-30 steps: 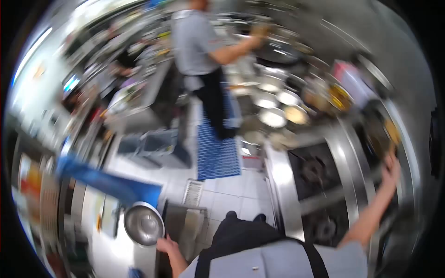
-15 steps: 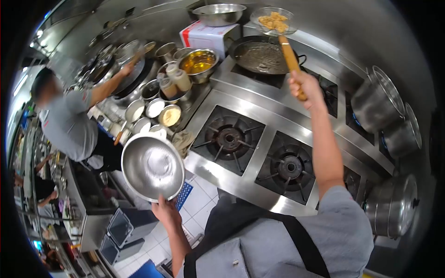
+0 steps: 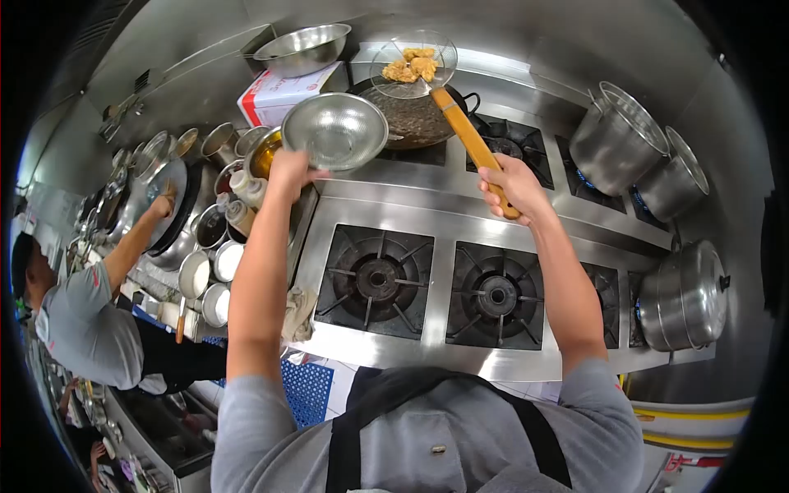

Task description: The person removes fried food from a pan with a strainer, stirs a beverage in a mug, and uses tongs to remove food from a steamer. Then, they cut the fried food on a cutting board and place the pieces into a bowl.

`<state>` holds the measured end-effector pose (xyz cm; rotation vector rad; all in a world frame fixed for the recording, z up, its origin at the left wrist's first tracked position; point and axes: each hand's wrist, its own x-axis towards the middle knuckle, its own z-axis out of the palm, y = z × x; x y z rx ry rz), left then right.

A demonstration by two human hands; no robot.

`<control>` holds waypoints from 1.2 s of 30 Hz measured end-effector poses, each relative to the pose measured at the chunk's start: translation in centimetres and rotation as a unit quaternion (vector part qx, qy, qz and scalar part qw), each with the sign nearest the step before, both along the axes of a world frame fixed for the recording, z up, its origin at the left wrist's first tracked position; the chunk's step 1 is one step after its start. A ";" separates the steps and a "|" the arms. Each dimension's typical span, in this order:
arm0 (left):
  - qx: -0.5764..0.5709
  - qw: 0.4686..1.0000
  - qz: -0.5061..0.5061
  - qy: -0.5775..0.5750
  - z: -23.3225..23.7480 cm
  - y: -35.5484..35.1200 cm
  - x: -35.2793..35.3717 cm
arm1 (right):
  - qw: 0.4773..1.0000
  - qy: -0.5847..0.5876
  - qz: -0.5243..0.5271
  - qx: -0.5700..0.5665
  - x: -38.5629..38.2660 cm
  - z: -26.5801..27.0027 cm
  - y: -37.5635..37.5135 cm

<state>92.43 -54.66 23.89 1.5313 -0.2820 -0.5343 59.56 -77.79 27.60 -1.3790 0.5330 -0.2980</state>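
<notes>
My left hand (image 3: 289, 171), slightly blurred, grips the near rim of a perforated metal colander (image 3: 335, 131). No food shows inside the colander, which hangs in front of the wok. The fingers of my right hand (image 3: 516, 187) are wrapped round the wooden handle (image 3: 468, 140) of a wire skimmer (image 3: 380, 76). Golden fried pieces (image 3: 411, 67) lie in its mesh basket, held above the back part of the wok. Dark oil fills the wide black wok (image 3: 411, 123), partly hidden by the colander and skimmer.
Two unlit burners (image 3: 378, 279) (image 3: 497, 294) are in front of me. Tall pots (image 3: 615, 144) stand over flames at the right, with a lidded pot (image 3: 684, 297) nearer. Bottles and containers (image 3: 196, 273) crowd the left, where a co-worker (image 3: 90, 320) stands. A metal bowl (image 3: 304, 51) tops a box.
The colander has risen from low at the left to beside the wok. The skimmer with the fried pieces stays raised over the wok's back. My view has turned left toward the stove.
</notes>
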 end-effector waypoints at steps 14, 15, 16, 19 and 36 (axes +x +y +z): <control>-0.076 0.990 -0.113 0.045 -0.4 -16.7 6.7 | 0.869 0.116 -0.146 -0.458 -1.8 0.9 1.7; -0.075 0.990 -0.114 0.047 -0.9 -16.3 6.2 | 0.869 0.117 -0.146 -0.458 -2.0 1.3 1.7; -0.084 0.989 -0.106 0.057 -1.3 -15.7 5.8 | 0.901 0.121 -0.152 -0.389 -2.2 1.7 1.7; -0.113 0.985 -0.117 0.066 -2.2 -12.1 4.0 | 0.951 0.092 -0.142 -0.257 -2.4 2.9 1.8; -0.068 0.959 0.273 0.005 -10.0 19.2 -22.6 | 0.997 -0.060 0.038 0.036 4.3 -3.1 -1.3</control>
